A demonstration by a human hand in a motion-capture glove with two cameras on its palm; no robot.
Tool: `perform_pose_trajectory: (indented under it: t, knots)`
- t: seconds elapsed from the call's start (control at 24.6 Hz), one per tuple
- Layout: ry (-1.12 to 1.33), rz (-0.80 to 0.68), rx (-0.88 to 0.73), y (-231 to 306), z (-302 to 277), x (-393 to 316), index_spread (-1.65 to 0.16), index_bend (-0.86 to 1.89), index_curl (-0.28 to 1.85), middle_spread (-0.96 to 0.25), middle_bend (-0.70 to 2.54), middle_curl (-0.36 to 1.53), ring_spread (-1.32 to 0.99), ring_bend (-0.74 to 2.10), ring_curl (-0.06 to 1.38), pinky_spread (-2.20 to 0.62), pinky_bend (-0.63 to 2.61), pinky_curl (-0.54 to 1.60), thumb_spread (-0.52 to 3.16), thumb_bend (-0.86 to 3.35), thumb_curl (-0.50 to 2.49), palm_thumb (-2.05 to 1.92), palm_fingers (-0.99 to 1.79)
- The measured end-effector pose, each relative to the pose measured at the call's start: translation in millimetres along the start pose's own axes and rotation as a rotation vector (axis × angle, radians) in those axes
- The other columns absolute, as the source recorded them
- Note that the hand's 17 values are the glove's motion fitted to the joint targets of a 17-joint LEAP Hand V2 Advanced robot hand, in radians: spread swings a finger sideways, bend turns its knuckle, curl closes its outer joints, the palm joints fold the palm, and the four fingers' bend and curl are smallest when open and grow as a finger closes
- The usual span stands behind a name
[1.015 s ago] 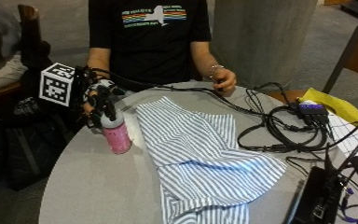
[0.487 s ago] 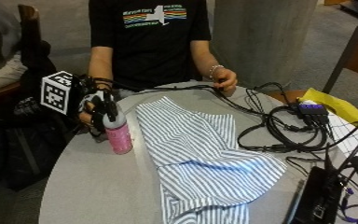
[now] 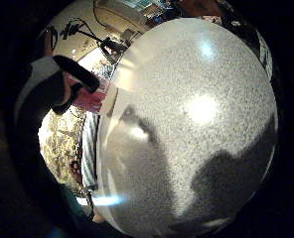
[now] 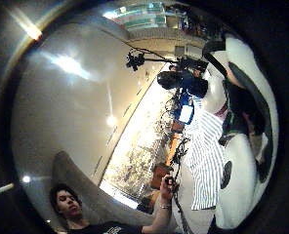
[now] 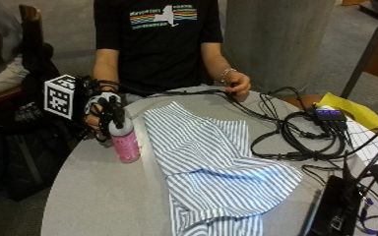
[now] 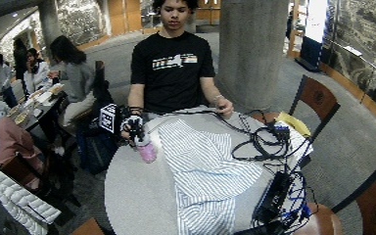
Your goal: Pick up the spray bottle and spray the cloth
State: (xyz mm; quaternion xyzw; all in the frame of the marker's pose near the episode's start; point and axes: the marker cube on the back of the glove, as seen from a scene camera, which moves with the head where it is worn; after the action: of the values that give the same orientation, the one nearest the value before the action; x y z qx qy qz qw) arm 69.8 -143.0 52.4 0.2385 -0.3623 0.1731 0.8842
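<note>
A pink spray bottle [image 5: 125, 145] with a black spray head stands upright near the round table's left edge, just left of the cloth. My gloved right hand [image 5: 102, 114] wraps its fingers round the bottle's head and neck from the left. Whether the bottle's base touches the table I cannot tell. The blue-and-white striped cloth [image 5: 208, 167] lies spread across the middle of the table. In the wide outside view the hand [image 6: 133, 128] holds the bottle [image 6: 147, 152] beside the cloth [image 6: 201, 169]. The little finger side palm view shows the pink bottle [image 3: 90, 99] and the grey tabletop [image 3: 196, 109].
The person's bare left hand [image 5: 236, 86] rests at the far table edge on a bundle of black cables [image 5: 294, 132]. A black device [image 5: 333, 209] sits front right and a yellow sheet [image 5: 346, 105] lies at the right. A dark bag [image 5: 15, 152] stands on the floor left of the table.
The gloved hand has settled a little lower round the bottle's head. The bottle has barely shifted beside the cloth.
</note>
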Motion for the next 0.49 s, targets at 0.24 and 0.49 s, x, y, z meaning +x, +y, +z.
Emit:
perform_pose_trajectory:
  t: [0.24, 0.49]
  knots:
    - [0.025, 0.017, -0.058, 2.1, 1.5, -0.8, -0.19, 0.28, 0.36, -0.07, 0.36, 0.49, -0.08, 0.44, 0.43, -0.12, 0.48, 0.37, 0.53, 0.05, 0.54, 1.14, 0.94]
    - [0.035, 0.019, -0.131, 4.2, 5.5, -0.2, -0.26, 0.14, 0.36, 0.00, 0.25, 0.46, 0.01, 0.28, 0.39, 0.11, 0.53, 0.39, 0.71, -0.02, 0.52, 1.06, 0.56]
